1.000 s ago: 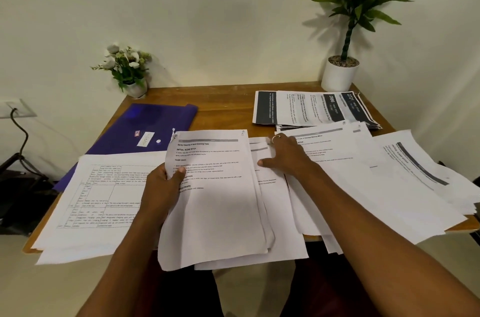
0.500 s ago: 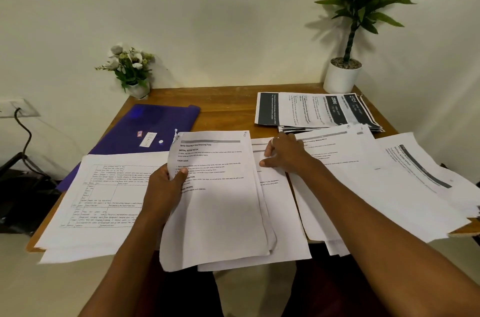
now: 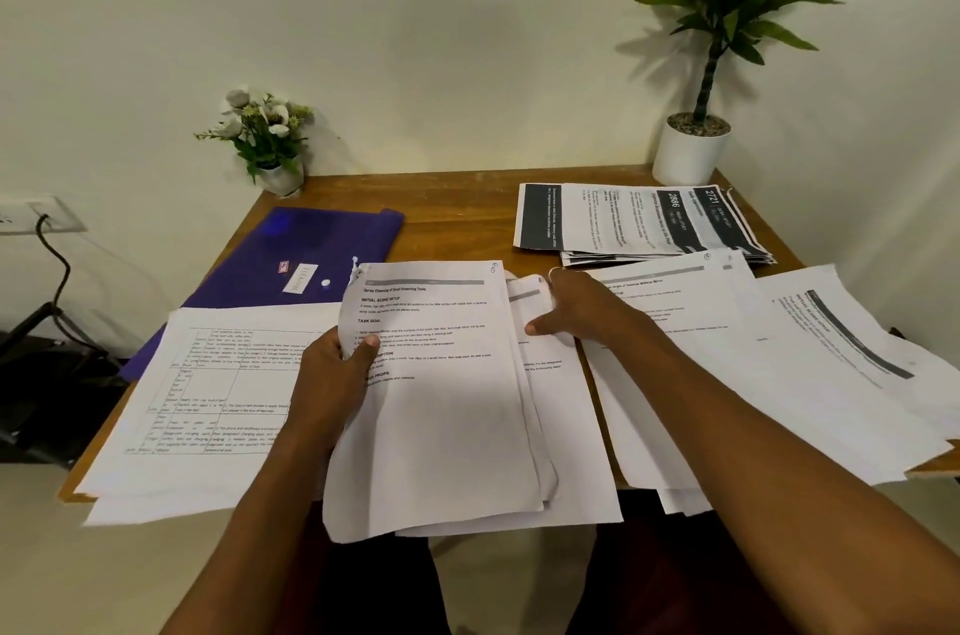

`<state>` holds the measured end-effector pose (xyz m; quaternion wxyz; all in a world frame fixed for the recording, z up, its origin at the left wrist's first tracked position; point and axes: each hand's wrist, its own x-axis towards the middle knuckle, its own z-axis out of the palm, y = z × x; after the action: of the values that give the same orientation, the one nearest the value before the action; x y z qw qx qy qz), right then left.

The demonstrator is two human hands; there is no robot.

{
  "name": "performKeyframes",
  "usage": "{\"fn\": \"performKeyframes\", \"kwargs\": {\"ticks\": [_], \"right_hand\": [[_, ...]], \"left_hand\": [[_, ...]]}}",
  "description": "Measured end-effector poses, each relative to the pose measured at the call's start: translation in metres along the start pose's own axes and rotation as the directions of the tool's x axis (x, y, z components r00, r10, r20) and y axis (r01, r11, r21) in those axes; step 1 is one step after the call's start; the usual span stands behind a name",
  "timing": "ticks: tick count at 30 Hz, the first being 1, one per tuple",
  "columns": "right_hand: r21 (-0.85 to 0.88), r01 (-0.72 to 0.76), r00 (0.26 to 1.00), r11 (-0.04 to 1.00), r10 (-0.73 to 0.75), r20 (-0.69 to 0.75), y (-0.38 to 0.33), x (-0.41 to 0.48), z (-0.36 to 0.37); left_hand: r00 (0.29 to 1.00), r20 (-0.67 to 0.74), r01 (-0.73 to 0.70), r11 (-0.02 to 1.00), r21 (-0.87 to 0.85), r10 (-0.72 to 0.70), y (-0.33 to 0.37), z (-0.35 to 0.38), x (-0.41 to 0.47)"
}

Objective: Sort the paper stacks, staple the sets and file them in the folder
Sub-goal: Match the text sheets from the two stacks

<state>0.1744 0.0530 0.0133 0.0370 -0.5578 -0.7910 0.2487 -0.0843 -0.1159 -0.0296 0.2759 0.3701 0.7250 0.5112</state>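
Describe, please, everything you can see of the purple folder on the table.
The purple folder lies flat and seemingly closed on the far left of the wooden table, slanting toward the flower pot. It looks like glossy plastic, with a white label, a small red sticker and a white round snap on its front. The sheets printed with tables cover its near edge.
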Motion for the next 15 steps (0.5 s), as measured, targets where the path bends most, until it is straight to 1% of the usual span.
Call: {"fn": "performKeyframes", "kwargs": {"ticks": [2,5,6,7,9,11,13,15], "right_hand": [[0.029,-0.007,1.000,1.000,0.007,-0.016,-0.001,0.000,0.000],[0.246,0.022,0.997,0.969,-0.002,-0.083,0.000,-0.003,-0.003],[0.279,0.035,0.992,0.960,0.000,-0.123,0.000,-0.005,-0.003],[0.263,0.043,0.985,0.964,0.004,-0.175,0.002,-0.006,-0.002],[0.174,0.041,0.961,0.984,0.009,-0.278,0.006,-0.004,0.005],[0.106,0.036,0.944,0.994,0.001,-0.330,0.007,-0.008,0.011],[0.018,0.040,0.939,0.999,-0.032,-0.343,0.006,-0.016,0.015],[0.018,0.055,0.953,0.998,-0.047,-0.299,0.003,-0.027,0.015]], "left_hand": [[1.000,-0.001,-0.004,1.000,0.000,0.004,0.000,0.000,0.000],[1.000,0.002,0.003,1.000,-0.004,-0.003,-0.001,0.000,0.001],[1.000,0.005,0.007,1.000,-0.007,-0.007,-0.001,-0.001,0.001],[1.000,0.006,0.010,1.000,-0.009,-0.010,-0.001,-0.001,0.002],[1.000,0.007,0.008,1.000,-0.009,-0.008,0.000,0.000,0.001],[1.000,0.000,0.008,1.000,-0.017,-0.008,0.001,0.001,0.000],[1.000,-0.006,0.009,1.000,-0.023,-0.010,0.002,0.001,-0.002],[1.000,-0.007,0.012,1.000,-0.023,-0.012,0.003,0.000,-0.003]]}}
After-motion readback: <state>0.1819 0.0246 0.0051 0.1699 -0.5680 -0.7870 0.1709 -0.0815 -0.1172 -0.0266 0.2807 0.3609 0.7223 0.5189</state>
